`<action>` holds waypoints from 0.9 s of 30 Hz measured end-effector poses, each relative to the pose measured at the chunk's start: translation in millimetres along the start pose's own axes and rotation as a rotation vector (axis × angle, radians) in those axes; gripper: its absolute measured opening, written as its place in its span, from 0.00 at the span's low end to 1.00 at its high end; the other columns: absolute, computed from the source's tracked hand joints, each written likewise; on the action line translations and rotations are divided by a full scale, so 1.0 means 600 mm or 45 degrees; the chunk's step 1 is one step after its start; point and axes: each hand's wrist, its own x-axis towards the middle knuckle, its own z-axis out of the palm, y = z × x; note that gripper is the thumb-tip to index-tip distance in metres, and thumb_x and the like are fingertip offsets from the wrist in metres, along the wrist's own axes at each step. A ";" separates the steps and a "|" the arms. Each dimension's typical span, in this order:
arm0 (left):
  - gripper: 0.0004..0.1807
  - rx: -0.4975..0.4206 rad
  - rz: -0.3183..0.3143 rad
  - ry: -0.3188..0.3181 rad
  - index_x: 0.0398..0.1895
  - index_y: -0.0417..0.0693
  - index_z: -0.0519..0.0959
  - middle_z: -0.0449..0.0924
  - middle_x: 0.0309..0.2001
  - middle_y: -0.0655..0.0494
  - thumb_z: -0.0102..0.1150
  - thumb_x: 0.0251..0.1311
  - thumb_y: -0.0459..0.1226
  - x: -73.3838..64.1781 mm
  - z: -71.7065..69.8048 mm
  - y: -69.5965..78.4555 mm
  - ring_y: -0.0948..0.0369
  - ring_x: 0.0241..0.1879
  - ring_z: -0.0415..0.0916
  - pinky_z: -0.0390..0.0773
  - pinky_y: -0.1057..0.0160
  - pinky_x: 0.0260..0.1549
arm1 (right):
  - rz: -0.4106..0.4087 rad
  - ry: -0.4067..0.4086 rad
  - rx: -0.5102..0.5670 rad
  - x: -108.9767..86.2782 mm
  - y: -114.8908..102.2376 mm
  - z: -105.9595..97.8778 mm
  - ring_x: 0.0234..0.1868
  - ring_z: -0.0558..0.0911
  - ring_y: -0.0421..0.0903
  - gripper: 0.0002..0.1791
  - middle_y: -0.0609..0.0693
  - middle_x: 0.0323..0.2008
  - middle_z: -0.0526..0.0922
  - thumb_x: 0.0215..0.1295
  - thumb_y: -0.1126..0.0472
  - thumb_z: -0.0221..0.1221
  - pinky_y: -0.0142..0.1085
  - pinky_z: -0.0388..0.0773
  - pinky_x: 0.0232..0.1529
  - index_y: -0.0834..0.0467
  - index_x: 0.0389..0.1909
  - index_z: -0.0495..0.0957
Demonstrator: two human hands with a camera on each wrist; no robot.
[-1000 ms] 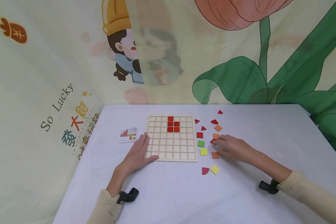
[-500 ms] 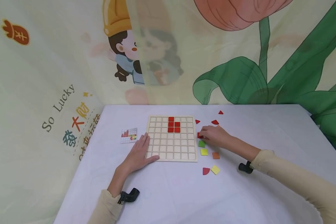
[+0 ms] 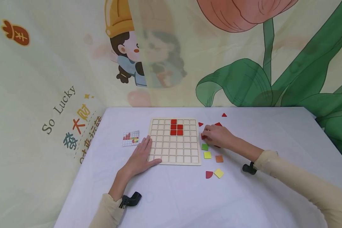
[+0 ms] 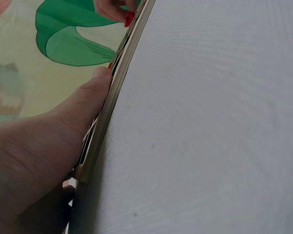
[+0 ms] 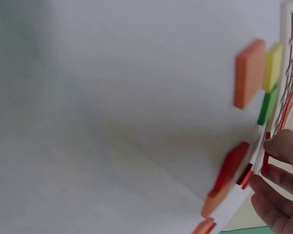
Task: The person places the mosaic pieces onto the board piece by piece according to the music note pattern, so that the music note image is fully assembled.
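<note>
My left hand [image 3: 139, 157] rests with extended fingers at the left edge of a wooden grid board [image 3: 159, 152]; its thumb lies over the front corner. Between thumb and fingertips, my right hand [image 3: 218, 136] pinches a red square tile [image 5: 266, 157], just right of the board. In the left wrist view this tile shows as a small red piece [image 4: 129, 18]. Several red squares [image 3: 174, 126] sit in the board's upper cells. Right under the pinching hand lie a green tile [image 3: 205, 147] and a yellow tile [image 3: 207, 155]; the hand hides some pieces behind it.
A small printed pattern card [image 3: 130, 138] lies left of the board. Loose pieces around the right hand include a red triangle [image 3: 224, 115], an orange square [image 3: 219, 159], a red quarter circle [image 3: 209, 174] and a yellow square [image 3: 218, 173]. A printed cloth [image 3: 165, 95] hangs behind the table.
My right hand has moved left from the orange pieces to the red square tile, which it now holds tilted. The left hand has stayed at the board's edge.
</note>
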 end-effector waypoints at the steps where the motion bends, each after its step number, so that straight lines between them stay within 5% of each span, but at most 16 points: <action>1: 0.57 0.001 -0.002 -0.001 0.77 0.38 0.41 0.35 0.79 0.46 0.55 0.59 0.63 0.000 0.000 -0.001 0.49 0.79 0.33 0.43 0.47 0.77 | 0.012 -0.014 0.007 0.006 -0.001 -0.003 0.36 0.79 0.43 0.12 0.50 0.39 0.82 0.55 0.61 0.69 0.31 0.81 0.33 0.54 0.42 0.85; 12: 0.57 -0.001 0.005 -0.010 0.77 0.40 0.40 0.35 0.79 0.47 0.54 0.59 0.64 0.003 0.005 -0.003 0.49 0.79 0.33 0.43 0.47 0.77 | -0.012 -0.133 0.254 0.076 -0.032 -0.004 0.39 0.77 0.43 0.12 0.52 0.42 0.80 0.64 0.61 0.62 0.32 0.80 0.41 0.59 0.46 0.85; 27: 0.57 -0.013 0.004 -0.005 0.77 0.39 0.41 0.35 0.79 0.47 0.55 0.59 0.63 -0.001 0.000 -0.003 0.49 0.79 0.32 0.43 0.47 0.77 | -0.087 -0.113 0.267 0.099 -0.037 0.007 0.44 0.79 0.47 0.14 0.53 0.46 0.82 0.64 0.61 0.63 0.37 0.82 0.50 0.60 0.49 0.84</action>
